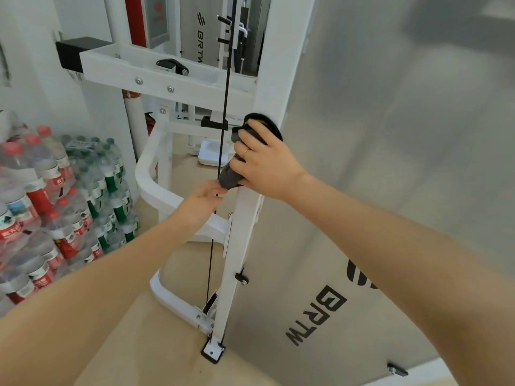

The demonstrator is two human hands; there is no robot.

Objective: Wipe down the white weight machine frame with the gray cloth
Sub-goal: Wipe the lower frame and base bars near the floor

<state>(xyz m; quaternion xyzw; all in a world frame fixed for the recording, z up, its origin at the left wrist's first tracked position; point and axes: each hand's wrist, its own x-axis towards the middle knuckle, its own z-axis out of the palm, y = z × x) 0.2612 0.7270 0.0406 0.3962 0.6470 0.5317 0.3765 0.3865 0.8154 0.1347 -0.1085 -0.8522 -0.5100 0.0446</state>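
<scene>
Gray cloth [229,174] sits clamped under my right hand [263,165] against the white frame upright [242,232]. My left hand [202,200], fingers relaxed, touches the black cable [224,93]. "BRTW" marks the gray side panel [390,135]; water bottles [55,204] crowd the left.

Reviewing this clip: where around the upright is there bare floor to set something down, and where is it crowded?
Bare tan floor lies between the stacked water bottles and the white frame's curved base rail. It is crowded at the upright post: the right hand presses the gray cloth there, the left hand reaches beside the black cable.
</scene>
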